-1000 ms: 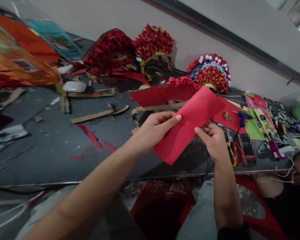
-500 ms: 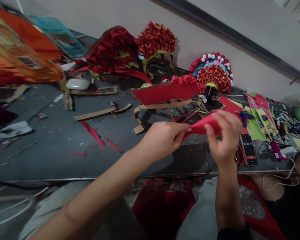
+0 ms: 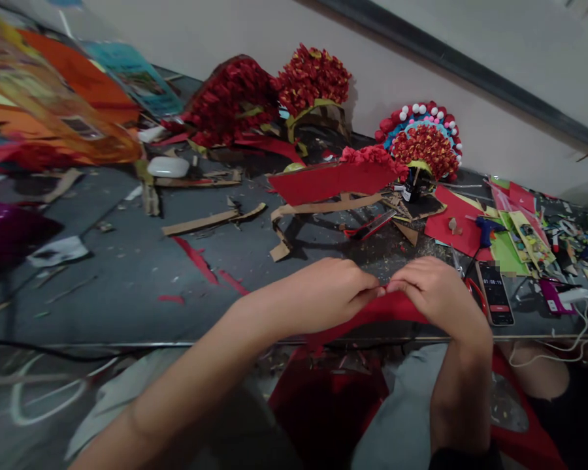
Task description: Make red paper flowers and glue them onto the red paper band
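thin red paper sheet (image 3: 394, 309), two-handed pinch

left hand (image 3: 336, 294) and right hand (image 3: 436, 294) nearly meet, fingers curled closed, both pinching the sheet above the flat dark-grey tabletop's (image 3: 127, 287) near edge. just right, rectangular dark-screened phone (image 3: 494, 294). toward far edge, bent brown cardboard strip (image 3: 330, 206).

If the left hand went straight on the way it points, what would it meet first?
Most likely the right hand, directly facing the left hand on the red sheet; whether they touch is unclear.
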